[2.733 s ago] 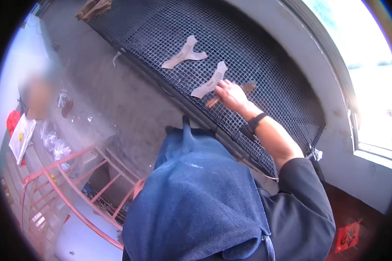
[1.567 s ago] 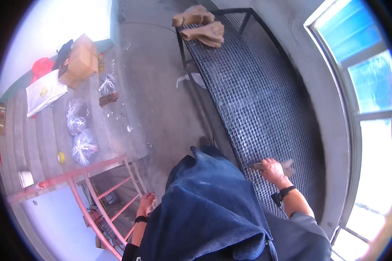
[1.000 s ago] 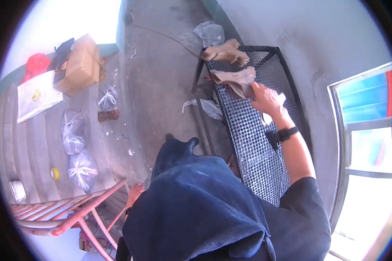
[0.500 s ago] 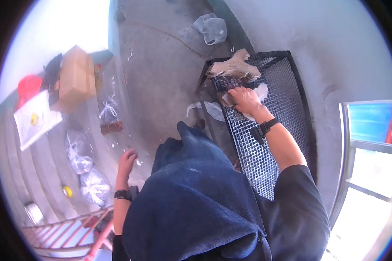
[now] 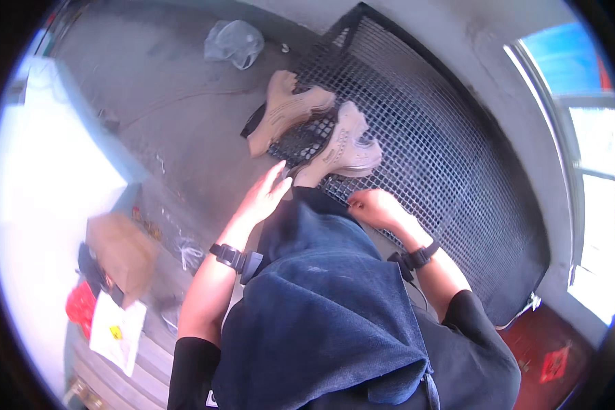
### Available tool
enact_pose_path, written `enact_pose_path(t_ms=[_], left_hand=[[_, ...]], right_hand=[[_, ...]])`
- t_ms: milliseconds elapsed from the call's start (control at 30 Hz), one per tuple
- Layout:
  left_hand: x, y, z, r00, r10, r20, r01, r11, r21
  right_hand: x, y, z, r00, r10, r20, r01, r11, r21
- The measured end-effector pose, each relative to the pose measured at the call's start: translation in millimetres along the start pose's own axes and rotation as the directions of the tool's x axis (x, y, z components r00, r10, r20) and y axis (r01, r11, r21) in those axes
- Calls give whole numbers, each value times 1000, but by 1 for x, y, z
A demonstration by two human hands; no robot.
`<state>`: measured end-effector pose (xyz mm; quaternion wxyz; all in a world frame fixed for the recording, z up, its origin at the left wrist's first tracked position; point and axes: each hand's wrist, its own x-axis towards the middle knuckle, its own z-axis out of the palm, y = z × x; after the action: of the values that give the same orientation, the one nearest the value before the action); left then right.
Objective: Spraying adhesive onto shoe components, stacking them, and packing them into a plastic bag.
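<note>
Left hand [image 5: 263,197] fingers apart, just beside beige leather cut piece [image 5: 342,147] on black wire-mesh table [image 5: 451,157]; right hand [image 5: 376,207] fingers seemingly curled, grip unclear.

1. A grey concrete floor [image 5: 164,116] filled the upper left, scuffed and dusty.
2. A black wire-mesh desk [image 5: 451,164] ran from twelve o'clock down toward four o'clock.
3. A grey plastered wall [image 5: 499,89] curved behind it, at one to two o'clock.
4. A window [image 5: 594,157] at three o'clock let in strong daylight.
5. A crumpled clear plastic bag [image 5: 234,42] lay on the floor at eleven o'clock.
6. A brown cardboard box [image 5: 119,249] sat at nine o'clock, beside a glaring white patch.
</note>
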<state>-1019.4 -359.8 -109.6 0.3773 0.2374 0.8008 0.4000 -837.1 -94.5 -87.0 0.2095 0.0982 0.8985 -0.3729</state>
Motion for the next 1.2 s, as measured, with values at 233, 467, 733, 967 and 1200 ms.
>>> enact_pose_path(t_ms=[233,467,733,967,1200], left_hand=[[60,32,16,957,69,281,-129,971,201],[95,28,17,924,126,360,-185,973,135],[109,48,7,842,-148,519,259,954,-149],[114,41,1,803,-202,560,267,963,-36],[88,53,-13,742,275,611,-324,946,-33]], right_hand=[[30,4,18,941,174,-292,-180,984,4],[48,-32,55,809,586,46,-94,53,994],[92,-78,84,729,673,122,162,-343,925],[89,-101,88,722,669,176,217,-460,861],[81,-114,79,523,803,-285,710,-227,666]])
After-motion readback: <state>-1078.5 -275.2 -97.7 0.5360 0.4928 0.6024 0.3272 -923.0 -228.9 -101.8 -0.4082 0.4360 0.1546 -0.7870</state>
